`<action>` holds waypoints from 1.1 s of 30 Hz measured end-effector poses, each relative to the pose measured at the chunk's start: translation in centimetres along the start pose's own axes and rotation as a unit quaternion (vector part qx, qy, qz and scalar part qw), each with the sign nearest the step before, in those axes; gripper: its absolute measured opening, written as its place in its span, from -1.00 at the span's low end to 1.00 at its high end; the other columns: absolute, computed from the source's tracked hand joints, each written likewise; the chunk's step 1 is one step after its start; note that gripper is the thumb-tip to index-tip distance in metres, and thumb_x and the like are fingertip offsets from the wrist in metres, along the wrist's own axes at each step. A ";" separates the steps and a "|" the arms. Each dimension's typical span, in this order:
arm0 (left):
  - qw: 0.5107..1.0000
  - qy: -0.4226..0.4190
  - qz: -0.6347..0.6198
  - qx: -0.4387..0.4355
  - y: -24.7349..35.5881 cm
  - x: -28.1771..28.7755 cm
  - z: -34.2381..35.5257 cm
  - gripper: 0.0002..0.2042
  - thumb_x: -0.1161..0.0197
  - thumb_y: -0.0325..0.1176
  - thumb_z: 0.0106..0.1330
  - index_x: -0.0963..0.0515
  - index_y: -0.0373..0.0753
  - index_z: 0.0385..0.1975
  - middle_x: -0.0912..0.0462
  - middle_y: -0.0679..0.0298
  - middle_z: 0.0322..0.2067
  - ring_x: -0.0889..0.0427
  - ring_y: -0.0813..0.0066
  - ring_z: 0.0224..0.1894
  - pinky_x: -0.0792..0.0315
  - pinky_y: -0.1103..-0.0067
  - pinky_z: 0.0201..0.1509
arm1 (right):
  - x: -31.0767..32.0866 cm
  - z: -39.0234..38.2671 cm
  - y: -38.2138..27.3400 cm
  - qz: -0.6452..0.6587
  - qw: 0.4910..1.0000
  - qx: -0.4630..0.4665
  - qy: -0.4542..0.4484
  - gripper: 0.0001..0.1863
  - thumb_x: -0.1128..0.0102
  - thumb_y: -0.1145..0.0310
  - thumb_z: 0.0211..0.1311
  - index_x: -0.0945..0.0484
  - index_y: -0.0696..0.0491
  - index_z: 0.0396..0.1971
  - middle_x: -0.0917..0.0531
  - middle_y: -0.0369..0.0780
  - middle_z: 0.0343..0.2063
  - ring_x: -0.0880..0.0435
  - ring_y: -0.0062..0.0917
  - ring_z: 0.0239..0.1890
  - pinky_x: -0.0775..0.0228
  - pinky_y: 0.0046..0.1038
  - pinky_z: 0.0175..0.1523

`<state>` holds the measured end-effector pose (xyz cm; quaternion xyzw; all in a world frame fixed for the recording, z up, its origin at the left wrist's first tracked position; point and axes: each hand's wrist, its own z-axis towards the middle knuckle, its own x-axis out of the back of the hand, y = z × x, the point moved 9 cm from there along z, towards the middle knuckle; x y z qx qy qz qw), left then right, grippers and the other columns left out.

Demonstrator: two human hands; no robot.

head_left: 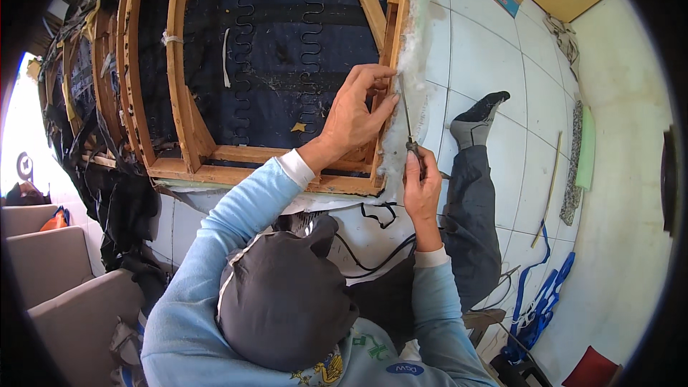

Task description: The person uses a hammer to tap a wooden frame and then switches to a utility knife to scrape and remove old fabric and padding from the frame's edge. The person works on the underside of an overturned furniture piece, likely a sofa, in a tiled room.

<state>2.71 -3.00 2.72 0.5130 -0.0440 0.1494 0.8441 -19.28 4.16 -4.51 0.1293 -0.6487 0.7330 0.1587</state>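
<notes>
A wooden sofa frame [269,178] lies in front of me, with dark cloth and zigzag springs inside it. White padding [401,125] runs along its right rail. My left hand [355,111] rests on that rail, index finger and thumb at the outer edge, the other fingers curled inward. In my right hand [423,190] is a screwdriver [407,116], held by its dark handle. Its thin metal shaft points away from me along the padding, the tip close to my left index finger. Whether the tip is under anything is too small to make out.
My outstretched right leg [473,201] lies beside the frame on the white tiles. Dark torn fabric [129,201] hangs at the left, near beige seats [54,258]. Blue straps [541,308] and a thin stick [548,190] lie by the right wall. Black cord [365,269] loops below the frame.
</notes>
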 end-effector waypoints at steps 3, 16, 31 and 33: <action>0.997 -0.005 0.066 -0.046 0.5 0.4 0.1 -0.57 -0.49 -0.43 0.45 -0.61 -0.25 0.28 -0.63 0.04 0.21 -0.77 0.11 0.12 -0.71 0.34 0.19 | 1.2 0.4 -1.4 -0.027 0.999 0.025 0.007 -0.68 -0.40 0.25 0.61 -0.68 0.21 0.08 -0.71 -0.27 -0.38 -0.55 -0.66 -0.43 -0.41 -0.54 -0.29; 0.992 -0.007 0.110 -0.063 0.5 0.4 -1.2 -0.54 -0.41 -0.36 0.49 -0.61 -0.25 0.36 -0.60 0.00 0.31 -0.72 -0.08 0.25 -0.67 0.25 0.29 | 0.7 3.3 -1.4 -0.285 0.948 0.134 -0.040 -0.69 -0.32 0.38 0.51 -0.53 0.04 0.15 -0.81 0.03 -0.35 -0.81 0.05 -0.40 -0.64 -0.04 -0.33; 0.998 0.005 0.067 0.008 0.0 2.0 -0.8 -0.45 -0.43 -0.42 0.50 -0.50 -0.29 0.46 -0.61 0.03 0.23 -0.79 0.18 0.09 -0.69 0.32 0.22 | 2.2 3.3 7.8 0.255 0.929 -0.104 0.247 -0.75 -0.09 0.18 0.74 -0.31 -0.08 0.16 -0.52 -0.27 -0.45 -0.46 -0.51 -0.65 -0.34 -0.37 -0.60; 0.998 -0.009 0.063 0.015 0.0 0.9 -0.3 -0.41 -0.50 -0.30 0.47 -0.51 -0.25 0.46 -0.62 0.06 0.23 -0.77 0.12 0.13 -0.67 0.29 0.27 | 4.0 0.9 6.6 0.346 0.872 -0.218 0.271 -0.76 -0.03 0.10 0.76 -0.26 -0.12 0.12 -0.46 -0.28 -0.46 -0.40 -0.58 -0.67 -0.21 -0.38 -0.70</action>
